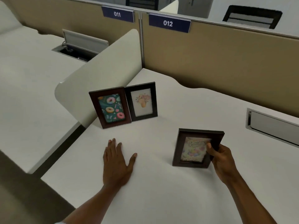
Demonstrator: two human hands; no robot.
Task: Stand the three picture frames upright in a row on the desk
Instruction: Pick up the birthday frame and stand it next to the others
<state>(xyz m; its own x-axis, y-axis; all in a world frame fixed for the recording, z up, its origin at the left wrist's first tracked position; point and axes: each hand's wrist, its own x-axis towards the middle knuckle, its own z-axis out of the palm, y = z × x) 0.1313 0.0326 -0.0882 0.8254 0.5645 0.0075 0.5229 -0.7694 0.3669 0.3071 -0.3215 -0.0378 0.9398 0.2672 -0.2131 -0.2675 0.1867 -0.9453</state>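
A dark-framed birthday picture (194,150), the third frame, sits near the front right of the white desk (161,191). Its lower edge appears to touch the desk, though the view does not settle this. The right hand (221,160) is closed on its right side, thumb across the glass.

Well apart, at the back left, the doughnut frame (110,108) and the flower frame (142,102) already stand upright, side by side and touching, beside a cream divider (100,70).

The left hand (117,162) lies flat and spread on the desk, holding nothing.

The step in hand looks like placing the last frame. Next, it likely needs carrying to the flower frame's right and propping upright in line.
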